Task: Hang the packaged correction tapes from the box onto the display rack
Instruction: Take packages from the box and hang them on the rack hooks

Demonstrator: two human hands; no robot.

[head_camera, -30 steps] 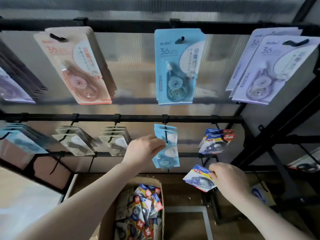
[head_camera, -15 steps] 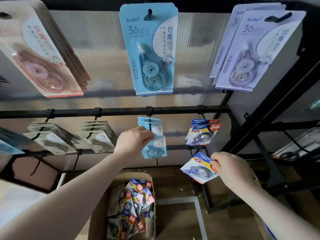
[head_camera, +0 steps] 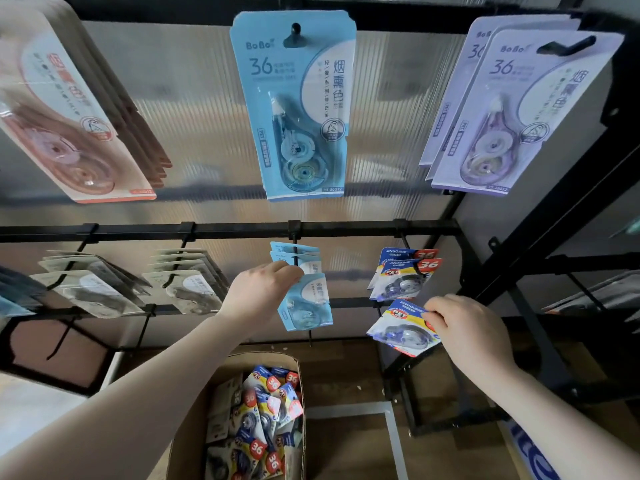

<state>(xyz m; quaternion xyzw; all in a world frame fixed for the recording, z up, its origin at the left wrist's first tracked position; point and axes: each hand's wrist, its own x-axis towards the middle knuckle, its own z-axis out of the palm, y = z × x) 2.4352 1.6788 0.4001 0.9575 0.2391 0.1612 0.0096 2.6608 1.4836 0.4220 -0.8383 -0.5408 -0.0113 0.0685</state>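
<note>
Blue-carded tape pack (head_camera: 403, 332) in right hand (head_camera: 465, 329)

Single head view, wide-angle: faces forward and down, close to rack (head_camera: 242, 232), box (head_camera: 187, 427) at lower frame edge

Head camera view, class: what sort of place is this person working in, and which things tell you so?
Probably a stationery shop or stockroom display. A black peg rack carries hanging rows of carded correction tapes, and a cardboard box of more packs sits below for restocking.
</note>
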